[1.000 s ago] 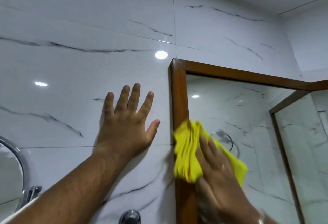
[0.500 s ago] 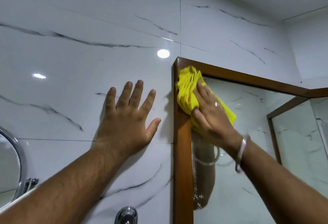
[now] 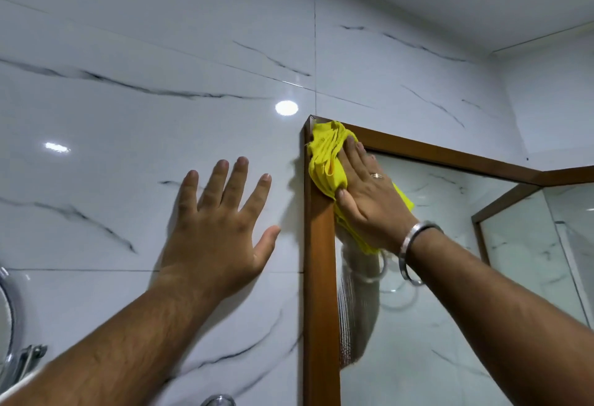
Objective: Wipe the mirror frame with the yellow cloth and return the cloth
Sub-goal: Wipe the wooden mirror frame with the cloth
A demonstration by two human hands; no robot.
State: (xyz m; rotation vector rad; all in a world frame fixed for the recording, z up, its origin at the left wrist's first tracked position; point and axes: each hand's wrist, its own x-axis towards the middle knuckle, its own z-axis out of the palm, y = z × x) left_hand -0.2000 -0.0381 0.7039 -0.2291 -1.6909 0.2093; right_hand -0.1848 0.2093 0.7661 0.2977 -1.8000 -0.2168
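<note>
Mid-wipe: the right hand (image 3: 369,200), fingers flat, presses the yellow cloth (image 3: 324,155) on the mirror frame's (image 3: 321,277) top-left corner. The left hand (image 3: 218,222) lies spread on the wall (image 3: 128,116). Next, probably the top edge.

Glossy marble wall around you
You face white veined tiles (image 3: 128,100); a chrome-rimmed round fixture (image 3: 15,322) sits far left, and a chrome fitting (image 3: 218,401) at the bottom edge.

Reaching up with both bare arms. Pressing flat with the left grip (image 3: 218,222), fingers fanned wide, thumb out. Pushing flat with the right grip (image 3: 366,200) too, fingers straight and close together.
</note>
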